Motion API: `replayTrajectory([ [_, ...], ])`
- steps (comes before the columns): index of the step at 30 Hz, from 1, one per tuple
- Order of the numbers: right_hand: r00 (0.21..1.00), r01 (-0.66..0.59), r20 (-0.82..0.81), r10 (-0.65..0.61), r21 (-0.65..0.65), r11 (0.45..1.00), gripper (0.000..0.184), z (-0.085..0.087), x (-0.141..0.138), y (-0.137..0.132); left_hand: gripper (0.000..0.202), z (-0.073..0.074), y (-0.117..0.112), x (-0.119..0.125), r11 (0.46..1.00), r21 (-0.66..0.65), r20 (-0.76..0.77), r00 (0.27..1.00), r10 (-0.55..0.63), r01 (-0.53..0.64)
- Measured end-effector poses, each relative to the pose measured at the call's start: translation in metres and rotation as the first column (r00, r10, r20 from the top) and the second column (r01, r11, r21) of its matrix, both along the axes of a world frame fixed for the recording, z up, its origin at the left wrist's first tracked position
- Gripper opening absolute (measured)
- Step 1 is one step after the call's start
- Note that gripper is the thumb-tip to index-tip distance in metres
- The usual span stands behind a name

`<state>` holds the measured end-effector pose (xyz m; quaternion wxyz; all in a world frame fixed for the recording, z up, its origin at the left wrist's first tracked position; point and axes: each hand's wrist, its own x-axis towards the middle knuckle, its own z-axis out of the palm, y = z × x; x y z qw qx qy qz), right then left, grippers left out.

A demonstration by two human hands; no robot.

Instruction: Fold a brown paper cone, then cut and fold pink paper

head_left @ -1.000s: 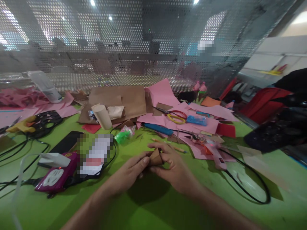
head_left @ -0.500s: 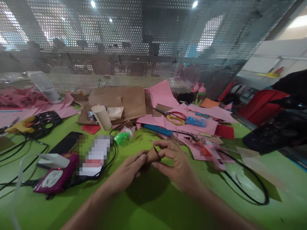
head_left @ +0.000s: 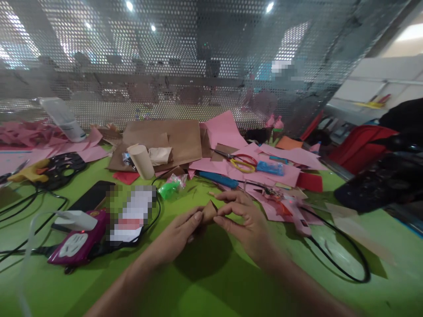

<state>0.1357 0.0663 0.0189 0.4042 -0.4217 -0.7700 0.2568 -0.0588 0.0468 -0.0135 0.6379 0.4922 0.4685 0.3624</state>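
Right of the purple extension socket [head_left: 76, 243]: a small rolled brown paper piece [head_left: 208, 213], held just above the green table [head_left: 185, 299] between both hands.
Left hand [head_left: 187, 224]: right of the socket, thumb and fingers grasping the left end of the paper piece.
Right hand [head_left: 246, 222]: farther right of the socket, thumb and forefinger tips pinching the right edge of the paper piece, other fingers spread loosely.
White charger [head_left: 75, 220]: plugged into the socket.
Cardboard tube [head_left: 142, 163]: beyond the socket and to its right, tilted.
Scissors [head_left: 231, 156]: beyond the socket, well to its right, on pink paper, with red and yellow handles.
Pink glue gun [head_left: 300, 219]: far right of the socket, its black cord looping on the table.
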Motion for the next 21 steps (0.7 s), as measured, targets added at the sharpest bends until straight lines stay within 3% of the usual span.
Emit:
replayTrajectory([
  [5, 1.000, -0.003, -0.009, 0.002, -0.066, 0.998, 0.010, -0.003, -0.003, -0.001, 0.054, 0.001, 0.000, 0.000, 0.997, 0.076, -0.035, 0.999, -0.009, 0.011],
  [7, 1.000, -0.020, -0.002, 0.020, -0.103, 0.994, 0.016, -0.006, -0.005, -0.001, 0.053, 0.003, -0.001, 0.001, 0.999, 0.048, -0.029, 1.000, -0.005, 0.007],
  [10, 0.999, -0.043, 0.023, 0.046, -0.138, 0.990, 0.005, -0.010, -0.010, -0.002, 0.052, 0.007, -0.003, 0.004, 1.000, -0.021, -0.001, 1.000, -0.024, 0.024],
  [21, 0.996, -0.065, 0.052, 0.067, -0.051, 0.997, 0.007, -0.011, -0.015, -0.006, 0.048, 0.004, -0.002, 0.007, 0.995, 0.083, 0.016, 0.998, -0.058, 0.056],
])
